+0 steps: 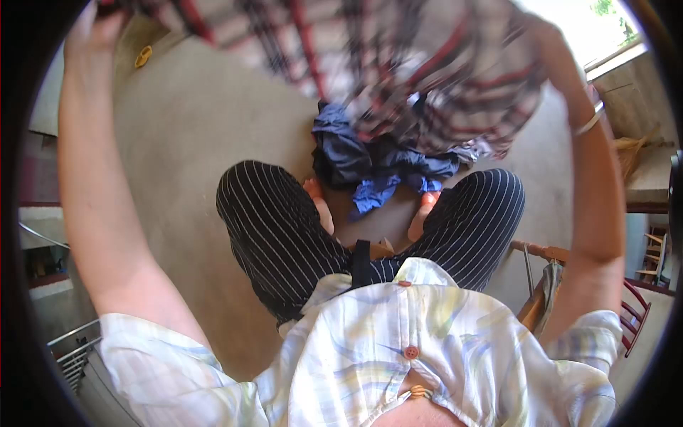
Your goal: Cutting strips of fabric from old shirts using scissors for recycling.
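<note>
A red, white and dark plaid cloth [455,64], blurred by motion, stretches across the top of the view between my raised hands. My left hand [103,21] grips it at the upper left. At the upper right my right hand [537,32] meets the cloth, its fingers blurred and too hidden to read. Beneath the hanging cloth, a crumpled pile of dark blue and brighter blue clothes [341,153] lies on the floor between my bare feet, partly hidden by the plaid.
I sit with knees apart over a concrete floor [156,142]. A small yellow object [144,55] lies top left. A wooden seat or frame [541,250] is by my right thigh, a red metal frame [637,320] beyond it. A metal rack [71,349] stands lower left; straw bristles [626,156] show at right.
</note>
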Tool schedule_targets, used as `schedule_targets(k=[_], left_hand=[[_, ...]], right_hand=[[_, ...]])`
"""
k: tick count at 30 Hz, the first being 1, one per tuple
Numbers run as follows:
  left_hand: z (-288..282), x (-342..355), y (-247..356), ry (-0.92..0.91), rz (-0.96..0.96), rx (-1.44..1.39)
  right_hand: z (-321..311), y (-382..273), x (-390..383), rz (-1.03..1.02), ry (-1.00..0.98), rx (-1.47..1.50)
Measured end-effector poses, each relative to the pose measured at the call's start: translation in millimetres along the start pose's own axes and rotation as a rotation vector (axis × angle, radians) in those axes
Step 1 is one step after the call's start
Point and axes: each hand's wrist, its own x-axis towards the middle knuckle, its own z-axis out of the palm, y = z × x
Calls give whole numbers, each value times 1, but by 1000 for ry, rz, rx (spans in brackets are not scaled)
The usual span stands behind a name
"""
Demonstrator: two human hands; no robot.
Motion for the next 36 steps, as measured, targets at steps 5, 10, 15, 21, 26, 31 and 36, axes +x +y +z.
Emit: schedule_targets(k=[5,10,15,21,26,31,36], left_hand=[[-53,-44,-56,20,-179,20],[-75,-101,-127,8,-501,-145],[-61,-104,-176,133,-582,-347],[-77,-86,-211,392,-691,-388],[-84,-72,-219,538,-807,-424],[-91,-53,-236,689,-798,-297],[-98,-42,-247,888,-752,11]], right_hand=[[125,-26,-97,-239,-533,10],[174,-5,-107,-321,-933,14],[183,10,-16,-199,-663,88],[291,37,110,206,-561,296],[420,80,197,490,-400,656],[533,111,239,258,-321,354],[600,126,258,124,-270,37]])
